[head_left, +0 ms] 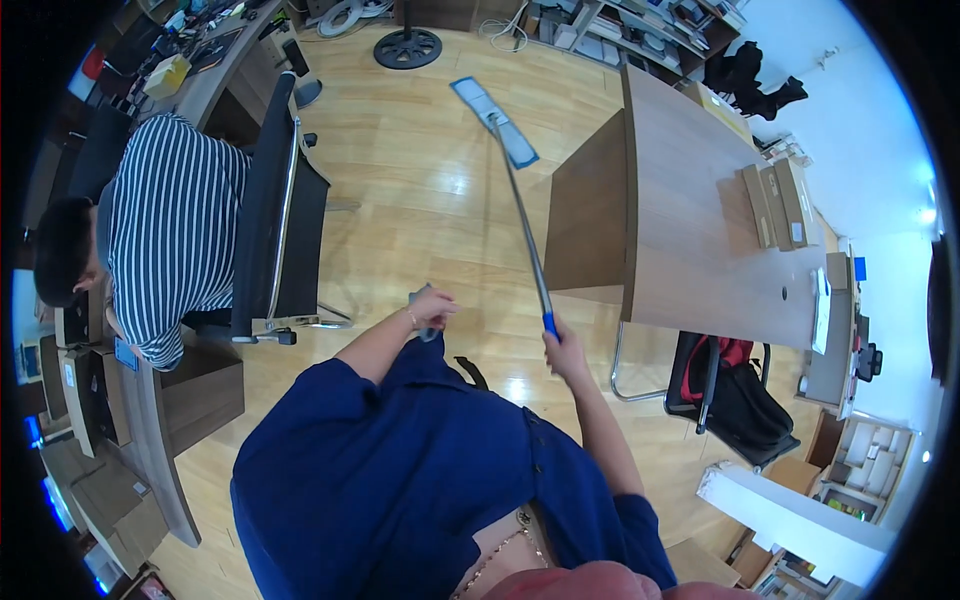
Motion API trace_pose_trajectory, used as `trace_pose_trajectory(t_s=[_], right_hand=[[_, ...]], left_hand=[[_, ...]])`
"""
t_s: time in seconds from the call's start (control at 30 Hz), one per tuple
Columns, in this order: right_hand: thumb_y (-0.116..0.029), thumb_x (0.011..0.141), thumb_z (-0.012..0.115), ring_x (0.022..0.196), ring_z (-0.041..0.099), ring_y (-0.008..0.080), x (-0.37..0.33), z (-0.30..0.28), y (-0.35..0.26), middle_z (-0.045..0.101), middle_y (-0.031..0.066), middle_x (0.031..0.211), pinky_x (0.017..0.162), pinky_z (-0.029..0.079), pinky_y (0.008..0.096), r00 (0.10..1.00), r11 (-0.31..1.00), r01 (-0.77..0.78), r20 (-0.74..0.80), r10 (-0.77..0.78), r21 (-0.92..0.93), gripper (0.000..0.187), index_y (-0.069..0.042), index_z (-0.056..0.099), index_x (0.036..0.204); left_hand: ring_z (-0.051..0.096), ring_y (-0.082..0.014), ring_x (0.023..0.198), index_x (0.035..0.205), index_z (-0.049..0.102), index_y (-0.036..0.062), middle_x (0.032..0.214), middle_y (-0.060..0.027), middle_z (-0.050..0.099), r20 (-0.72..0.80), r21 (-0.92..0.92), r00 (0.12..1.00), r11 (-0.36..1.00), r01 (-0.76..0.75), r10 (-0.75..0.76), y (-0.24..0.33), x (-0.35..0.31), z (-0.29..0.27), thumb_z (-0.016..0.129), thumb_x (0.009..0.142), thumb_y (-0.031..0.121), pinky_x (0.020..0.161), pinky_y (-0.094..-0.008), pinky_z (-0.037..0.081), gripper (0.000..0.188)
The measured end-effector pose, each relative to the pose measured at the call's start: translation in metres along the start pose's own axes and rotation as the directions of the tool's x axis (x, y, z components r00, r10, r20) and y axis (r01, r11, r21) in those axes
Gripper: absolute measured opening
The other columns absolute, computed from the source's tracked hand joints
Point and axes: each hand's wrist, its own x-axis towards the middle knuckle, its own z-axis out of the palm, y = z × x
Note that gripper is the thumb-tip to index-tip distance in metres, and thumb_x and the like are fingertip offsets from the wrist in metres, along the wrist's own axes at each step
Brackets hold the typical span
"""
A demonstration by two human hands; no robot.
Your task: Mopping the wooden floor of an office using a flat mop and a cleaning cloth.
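A flat mop runs from my right side out to the floor ahead. My right hand [566,354] is wrapped round its pole [527,228], just below a blue section of the grip. The light-blue rectangular mop head [512,137] lies flat on the floor, slanted, left of the big desk's far end. In front of my body my left hand [432,306] is closed round a small greyish thing [428,334]. Its kind is mostly hidden by the fingers.
A person in a striped shirt [180,205] sits on a black chair [282,210] at left. A wooden desk [700,200] with boxes stands at right; a chair with a black bag [750,405] is beside it. A round black stand base [407,48] and cables lie ahead.
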Motion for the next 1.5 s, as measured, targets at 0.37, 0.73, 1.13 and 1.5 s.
trace_pose_trajectory(t_s=[0.37,0.73,1.13,1.5], right_hand=[[-0.004,0.083,0.062,0.070,0.050,0.0074,-0.368,-0.102,0.034,0.062,0.0122,0.078,0.066,0.044,0.0223,0.973,0.967,-0.208,0.067,0.219,-0.146,0.044,-0.003,0.051,0.125],[0.005,0.084,0.055,0.110,0.055,0.0180,-0.488,-0.125,0.021,0.059,0.0136,0.118,0.095,0.040,0.0275,0.954,0.935,-0.280,-0.043,0.296,0.218,0.034,0.005,0.056,0.118],[-0.017,0.074,0.066,0.068,0.063,0.0318,-0.208,-0.052,-0.062,0.065,0.0158,0.077,0.062,0.050,0.0390,0.990,0.889,0.103,-0.043,-0.136,-0.445,0.034,-0.017,0.065,0.109],[-0.027,0.082,0.059,0.066,0.063,0.0232,0.110,-0.004,-0.245,0.064,0.0112,0.078,0.056,0.050,0.0375,0.970,0.951,0.107,0.240,-0.036,-0.289,0.043,-0.019,0.054,0.124]], left_hand=[[0.062,-0.0318,0.085,0.093,0.065,0.0105,0.092,-0.0134,0.064,0.851,0.518,0.519,-0.289,-0.805,0.079,-0.063,-0.082,0.226,0.065,0.061,0.014,0.072,-0.0449,0.049,0.032],[0.063,-0.0286,0.068,0.066,0.069,0.0153,0.065,-0.0084,0.063,0.933,0.344,0.358,-0.351,-0.871,0.026,-0.125,-0.157,0.286,0.067,0.060,0.024,0.054,-0.0423,0.048,0.011],[0.063,-0.0295,0.076,0.069,0.067,0.0094,0.077,-0.0130,0.063,0.578,0.813,0.661,-0.409,-0.414,0.480,0.044,-0.006,0.106,0.062,0.068,0.018,0.061,-0.0425,0.050,0.010],[0.063,-0.0292,0.078,0.073,0.066,0.0097,0.084,-0.0139,0.062,0.167,0.986,0.576,-0.125,-0.111,0.800,0.274,0.090,-0.032,0.065,0.069,0.017,0.064,-0.0417,0.052,0.009]])
